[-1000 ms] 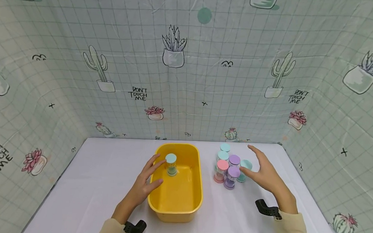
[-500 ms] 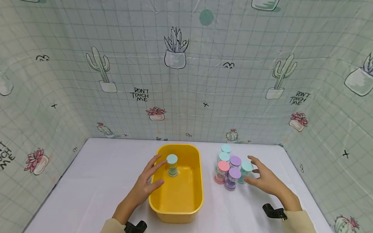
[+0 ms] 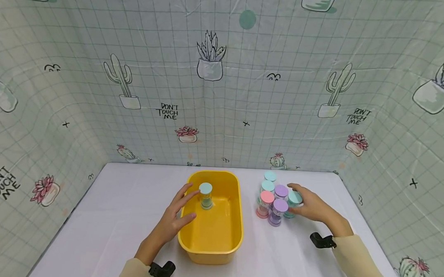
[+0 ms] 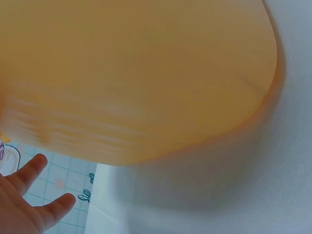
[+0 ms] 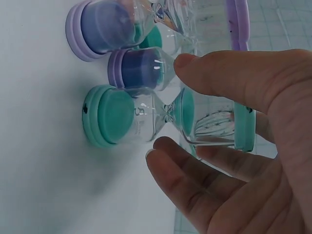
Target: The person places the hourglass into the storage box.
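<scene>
In the head view my left hand (image 3: 174, 217) hovers at the left rim of a yellow plastic tub (image 3: 209, 253), fingers spread and holding nothing. A mint-capped hourglass (image 3: 206, 195) stands upright inside the tub, close to the fingertips. My right hand (image 3: 312, 206) has its thumb and fingers curled round a green hourglass (image 5: 117, 117), the rightmost of a cluster on the table. Its base rests on the white cloth. A purple hourglass (image 3: 278, 211) stands just left of the thumb, with a pink hourglass (image 3: 265, 204) beside it.
Behind these stand another purple hourglass (image 3: 281, 191) and two mint-capped ones, the nearer a mint hourglass (image 3: 267, 186). A white cloth (image 3: 129, 209) covers the table. A patterned curtain (image 3: 223, 97) encloses the back and both sides.
My right hand has come down and left from beside the cluster, closing its thumb and fingers round the green hourglass. The left hand stays at the tub.
</scene>
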Motion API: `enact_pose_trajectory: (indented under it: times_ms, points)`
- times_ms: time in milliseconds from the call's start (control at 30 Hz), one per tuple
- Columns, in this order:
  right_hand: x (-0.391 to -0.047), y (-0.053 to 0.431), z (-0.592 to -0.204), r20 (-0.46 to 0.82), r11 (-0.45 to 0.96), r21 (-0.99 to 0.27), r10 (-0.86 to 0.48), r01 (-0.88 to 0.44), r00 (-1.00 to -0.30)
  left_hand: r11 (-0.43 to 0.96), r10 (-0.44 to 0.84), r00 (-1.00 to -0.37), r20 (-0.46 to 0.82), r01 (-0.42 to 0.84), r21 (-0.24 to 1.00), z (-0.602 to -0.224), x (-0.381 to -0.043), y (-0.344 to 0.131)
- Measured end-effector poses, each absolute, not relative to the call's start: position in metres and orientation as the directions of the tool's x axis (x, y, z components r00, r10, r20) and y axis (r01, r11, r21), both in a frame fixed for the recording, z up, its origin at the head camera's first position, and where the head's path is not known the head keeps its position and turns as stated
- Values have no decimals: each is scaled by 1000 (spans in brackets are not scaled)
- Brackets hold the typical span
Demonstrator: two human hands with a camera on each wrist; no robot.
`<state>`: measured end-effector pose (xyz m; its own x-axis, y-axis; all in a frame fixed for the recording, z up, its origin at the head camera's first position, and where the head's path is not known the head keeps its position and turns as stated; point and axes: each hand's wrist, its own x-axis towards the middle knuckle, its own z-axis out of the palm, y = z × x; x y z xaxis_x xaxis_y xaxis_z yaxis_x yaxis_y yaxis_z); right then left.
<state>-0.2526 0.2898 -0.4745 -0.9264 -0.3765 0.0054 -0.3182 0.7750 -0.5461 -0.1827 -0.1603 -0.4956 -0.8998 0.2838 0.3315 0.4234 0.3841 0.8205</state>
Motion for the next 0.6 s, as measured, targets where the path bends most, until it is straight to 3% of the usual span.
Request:
enact_pose_trajectory:
  times_ms: [600]
  points:
    - [-257,296,-455,-91,822,-466,-413,-328,-906,377,288,-896,338,431,820,-496,-184,-160]
